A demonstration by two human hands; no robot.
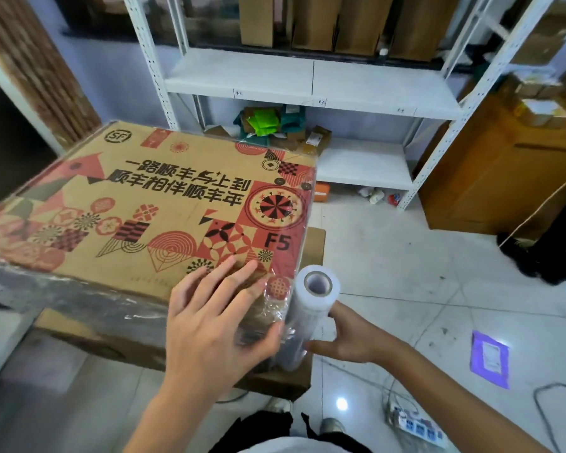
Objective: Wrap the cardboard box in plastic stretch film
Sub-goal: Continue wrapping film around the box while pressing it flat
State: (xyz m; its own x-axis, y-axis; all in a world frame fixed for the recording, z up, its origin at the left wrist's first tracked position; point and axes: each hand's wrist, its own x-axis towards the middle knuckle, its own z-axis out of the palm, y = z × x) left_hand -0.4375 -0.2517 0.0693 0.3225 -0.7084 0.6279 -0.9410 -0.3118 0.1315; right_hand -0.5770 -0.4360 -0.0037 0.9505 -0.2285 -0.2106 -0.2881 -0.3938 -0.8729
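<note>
A large printed cardboard box (164,204) with red and black patterns lies in front of me on top of another flat carton (314,246). Clear stretch film covers its near side and top. My left hand (216,322) presses flat on the box's near right corner, fingers straight, thumb over the edge on the film. The stretch film roll (307,315) stands upright against that corner. My right hand (350,341) holds the roll from its right side, thumb in front and fingers behind it.
A white metal shelf rack (311,83) stands behind the box with cartons and packets on it. Brown cartons (504,165) stack at the right. A power strip (419,426) and cables lie on the tiled floor near my feet. A purple label (490,358) lies on the floor.
</note>
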